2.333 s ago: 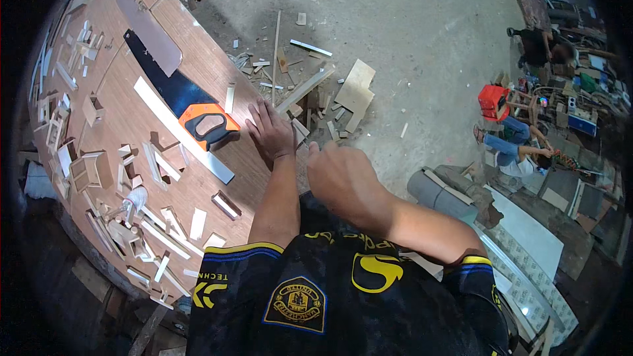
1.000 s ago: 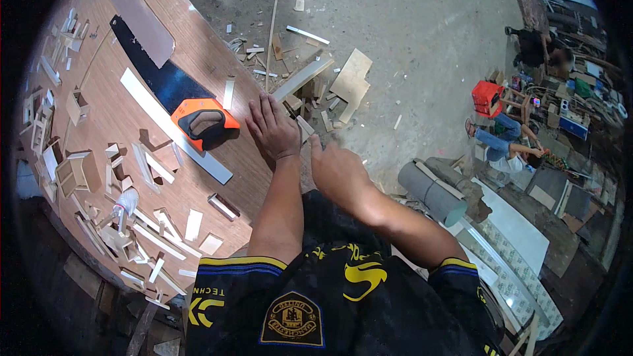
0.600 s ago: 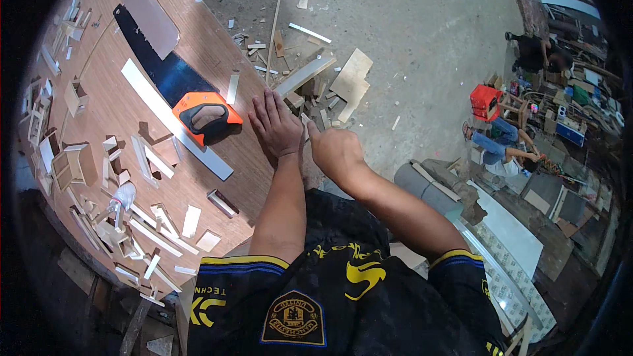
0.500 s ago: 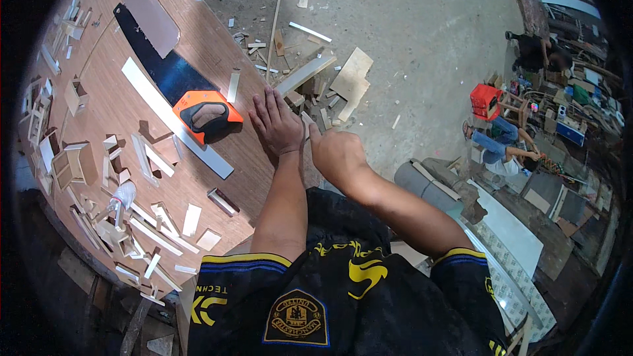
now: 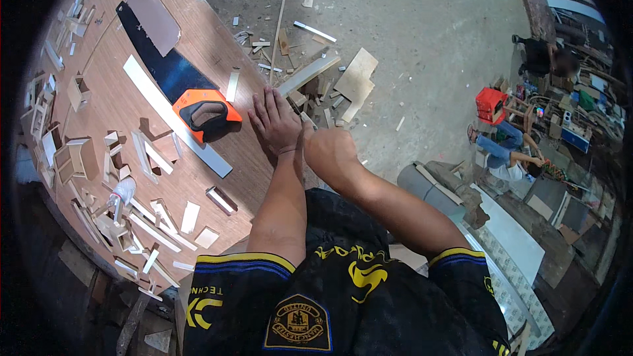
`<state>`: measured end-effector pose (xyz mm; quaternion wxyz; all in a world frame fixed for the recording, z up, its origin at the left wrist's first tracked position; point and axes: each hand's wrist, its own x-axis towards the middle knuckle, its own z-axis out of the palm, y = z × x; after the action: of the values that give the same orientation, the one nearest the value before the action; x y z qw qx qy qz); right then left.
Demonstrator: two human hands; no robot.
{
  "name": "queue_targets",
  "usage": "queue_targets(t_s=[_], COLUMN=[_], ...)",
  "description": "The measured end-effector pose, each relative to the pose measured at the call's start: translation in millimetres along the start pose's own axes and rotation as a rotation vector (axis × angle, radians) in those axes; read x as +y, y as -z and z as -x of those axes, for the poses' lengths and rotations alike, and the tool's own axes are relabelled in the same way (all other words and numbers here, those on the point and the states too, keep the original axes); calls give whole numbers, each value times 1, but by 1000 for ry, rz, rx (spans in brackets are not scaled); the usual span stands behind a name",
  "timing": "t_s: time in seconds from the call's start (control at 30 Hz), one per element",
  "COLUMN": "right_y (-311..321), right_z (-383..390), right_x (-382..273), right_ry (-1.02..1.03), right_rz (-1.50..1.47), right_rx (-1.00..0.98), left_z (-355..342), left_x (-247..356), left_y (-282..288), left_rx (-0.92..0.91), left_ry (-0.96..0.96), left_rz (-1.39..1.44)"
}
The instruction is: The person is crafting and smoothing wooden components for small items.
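Observation:
My left hand [image 5: 277, 125] lies fingers stretched on the bare edge of the wood-grain table [image 5: 204, 33]. Just right of it my right hand [image 5: 331, 155] is closed, its knuckles up, beside the table's edge; what it grips is hidden under the fingers. A thin dark-and-pale piece [image 5: 303, 117] shows just beyond its fingertips, too small to name. A handsaw with an orange-and-black handle [image 5: 192, 100] rests left of my left hand, along a long white strip [image 5: 217, 165], with a small pale block [image 5: 233, 86] near the handle.
Small wooden boxes and offcuts [image 5: 79, 158] cover the table's left part. Scraps [image 5: 356, 79] lie on the concrete floor [image 5: 422, 39]. At right are a seated person in jeans [image 5: 504, 151], a person in black [image 5: 541, 56], a red crate [image 5: 490, 104], a grey roll [image 5: 428, 188] and white panels [image 5: 501, 231].
My right hand has moved left and slightly up, closer to my left hand and wrist. My left hand stays spread at the table edge. The saw handle appears slightly higher in view than earlier.

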<state>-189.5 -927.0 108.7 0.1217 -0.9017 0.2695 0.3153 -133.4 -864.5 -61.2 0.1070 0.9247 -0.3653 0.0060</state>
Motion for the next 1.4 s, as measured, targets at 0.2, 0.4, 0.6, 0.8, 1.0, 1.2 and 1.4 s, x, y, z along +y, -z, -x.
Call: queue_targets(t_s=[0.2,0.4,0.6,0.8,1.0,1.2,1.4], right_y=[0,-15,-8,-14,-13,-5,-15], right_z=[7,3,3,7,2,7,-6], right_x=[7,8,6,7,7,3,12], right_ry=[-23,-43,-20,-33,-70,-75,-129], right_rz=[-45,-198,-244,-244,-264,-274,-280], right_rx=[52,77,95,91,58,26,61], left_z=[-3,-5,-12,-11,-13,-12,-13], left_x=[2,1,-7,-5,-2,-6,0], left_y=[5,5,1,2,5,1,6], left_rx=[-12,-21,4,-6,21,20,28], left_ry=[18,-19,-13,20,42,34,23], left_rz=[38,46,111,122,118,72,45])
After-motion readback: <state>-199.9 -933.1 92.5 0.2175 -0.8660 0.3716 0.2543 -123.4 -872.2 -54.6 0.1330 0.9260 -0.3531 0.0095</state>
